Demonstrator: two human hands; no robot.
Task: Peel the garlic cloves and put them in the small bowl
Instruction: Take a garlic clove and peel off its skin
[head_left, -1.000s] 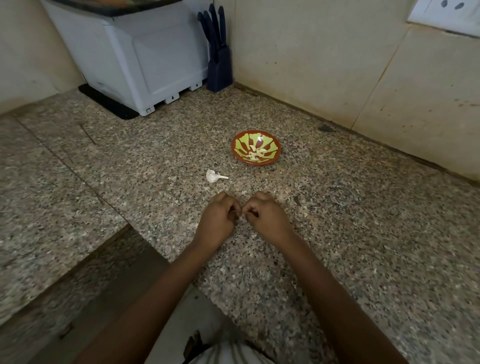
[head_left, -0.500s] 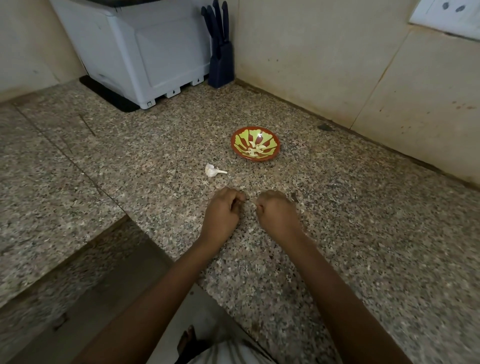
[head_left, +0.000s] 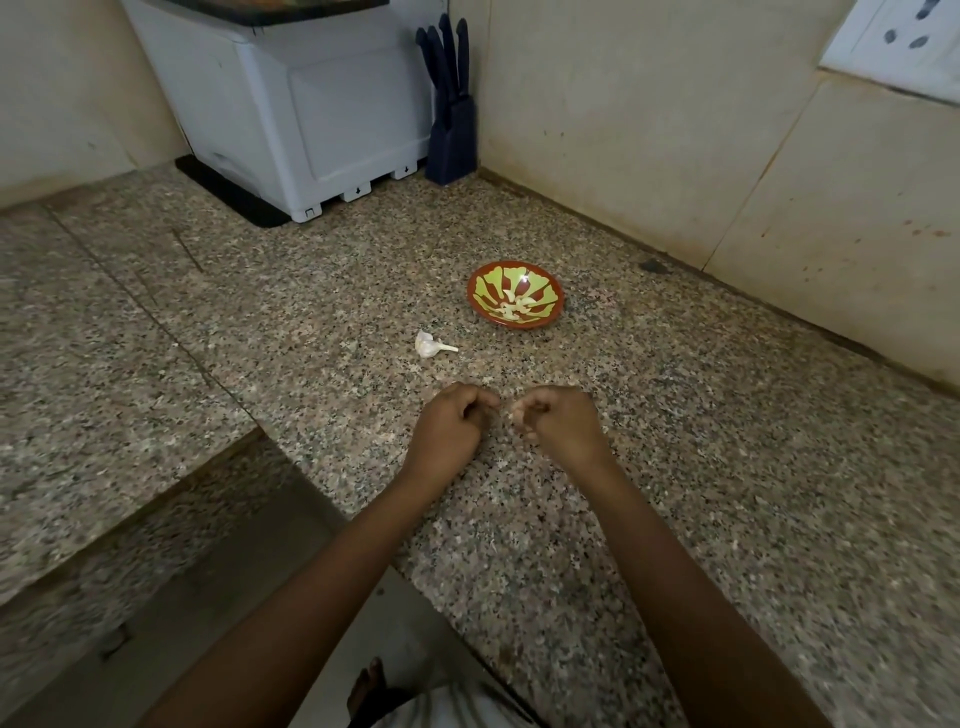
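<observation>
My right hand (head_left: 558, 421) rests on the granite counter with curled fingers and pinches a pale garlic clove (head_left: 517, 415) at its fingertips. My left hand (head_left: 452, 426) lies just left of it, fingers curled and tips pressed together. Whether a scrap of skin is between them is too small to tell. A narrow gap separates the two hands. The small red and green bowl (head_left: 475, 297) stands beyond the hands and holds several peeled cloves (head_left: 514, 307). A white garlic piece with a stalk (head_left: 428, 344) lies on the counter between the bowl and my left hand.
A white appliance (head_left: 311, 114) and a dark knife block (head_left: 451, 140) stand in the far corner against the wall. The counter edge (head_left: 332, 499) drops off below my left forearm. A wall socket (head_left: 904, 41) is at the top right.
The hands, joined at the fingertips a second ago, have drawn slightly apart. The clove stays with the right hand.
</observation>
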